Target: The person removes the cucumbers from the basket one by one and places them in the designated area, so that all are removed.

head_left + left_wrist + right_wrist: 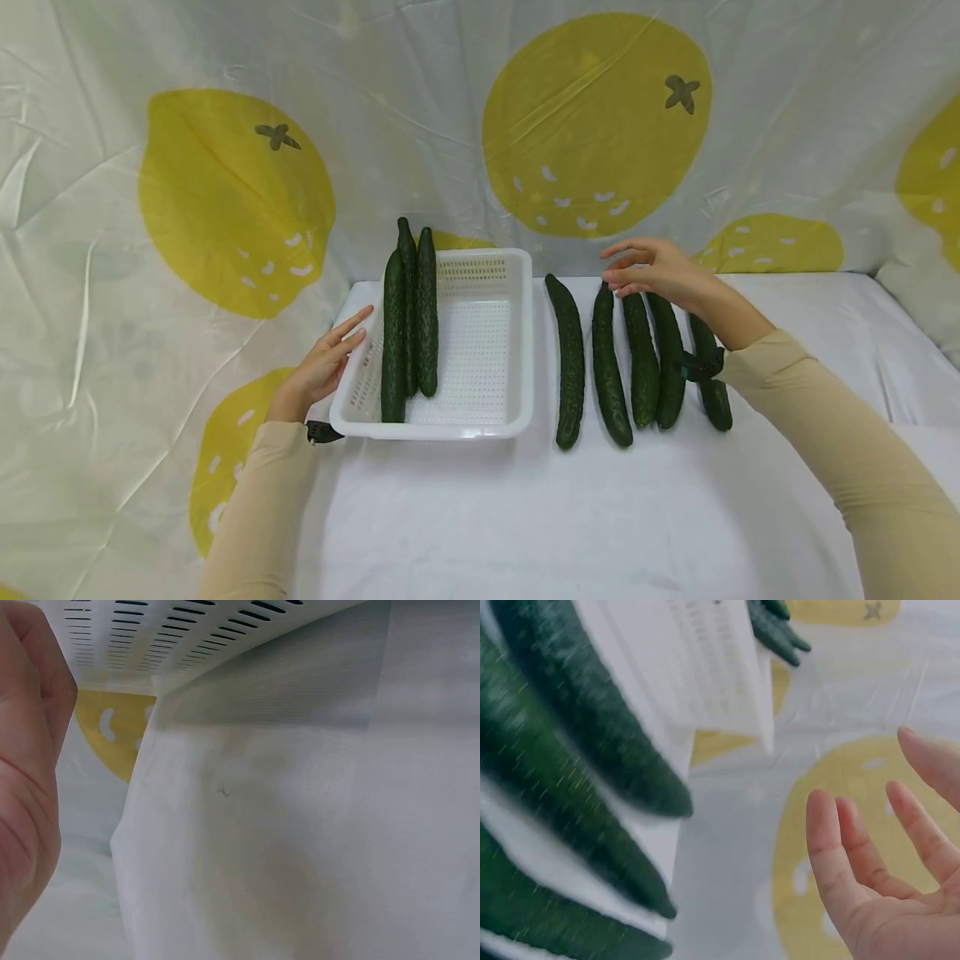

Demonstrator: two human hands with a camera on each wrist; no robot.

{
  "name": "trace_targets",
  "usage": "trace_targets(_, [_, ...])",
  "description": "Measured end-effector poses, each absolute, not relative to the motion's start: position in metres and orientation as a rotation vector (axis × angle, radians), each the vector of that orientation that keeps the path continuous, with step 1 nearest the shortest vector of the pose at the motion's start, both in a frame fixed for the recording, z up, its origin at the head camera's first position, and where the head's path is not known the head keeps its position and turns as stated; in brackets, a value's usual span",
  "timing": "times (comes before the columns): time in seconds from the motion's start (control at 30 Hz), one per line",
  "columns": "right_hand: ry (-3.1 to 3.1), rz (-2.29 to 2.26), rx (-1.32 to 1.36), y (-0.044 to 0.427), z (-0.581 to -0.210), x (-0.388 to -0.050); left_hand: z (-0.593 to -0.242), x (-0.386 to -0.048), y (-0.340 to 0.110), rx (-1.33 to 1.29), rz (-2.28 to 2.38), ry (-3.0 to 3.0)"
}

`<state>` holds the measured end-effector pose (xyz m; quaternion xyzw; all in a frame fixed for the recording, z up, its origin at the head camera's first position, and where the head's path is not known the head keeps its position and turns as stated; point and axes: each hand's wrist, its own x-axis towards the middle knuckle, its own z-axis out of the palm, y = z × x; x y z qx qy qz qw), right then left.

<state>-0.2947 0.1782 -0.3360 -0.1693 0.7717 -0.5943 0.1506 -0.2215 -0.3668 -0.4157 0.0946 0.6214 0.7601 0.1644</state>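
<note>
One backdrop (405,83): I see pale cloth printed with yellow lemons (600,125), rising across twelve o'clock of my head view.
Worktop (450,517): white-covered, running through six o'clock, beneath everything being handled.
Sleeves (832,433): beige, one reaching in from four o'clock, the other from seven.
White basket (450,432): on the worktop, just toward eight o'clock from my view's centre, with slotted walls.
Five loose cucumbers (568,367): in a row at the basket's three o'clock, blossom and stem ends pointing roughly twelve and six; the third and fourth touch at their lower ends, and the right wrist partly covers the fifth.
Three basket cucumbers (427,317): bunched along the basket's nine o'clock side, two with tips past its twelve o'clock rim.
Right hand (652,271): near three o'clock, over the second loose cucumber's far end; I read the grip as released, fingers loosely bent and clear of the cucumbers.
Left hand (321,367): at the basket's nine o'clock, fingers straight along its outer wall; grip released.
Wrist straps (702,365): black, one per wrist.
</note>
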Motion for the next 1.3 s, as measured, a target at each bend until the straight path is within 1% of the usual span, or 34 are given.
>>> trace_targets(0.27, [2.169,-1.712,-0.543,0.142,-0.321,-0.300,-0.415,-0.220,-0.366,0.249,2.162,1.788])
trace_targets(0.6, [2.065,-1.730,-0.574,0.101,-0.313,-0.310,-0.415,-0.221,-0.366,0.237,2.173,1.786])
trace_targets(1.13, [1.991,-1.791,-0.560,0.035,-0.323,-0.317,-0.416,-0.221,-0.366,0.246,2.171,1.784])
trace_targets(1.3, [1.999,-1.821,-0.515,0.014,-0.328,-0.319,-0.416,-0.222,-0.368,0.245,2.164,1.766])
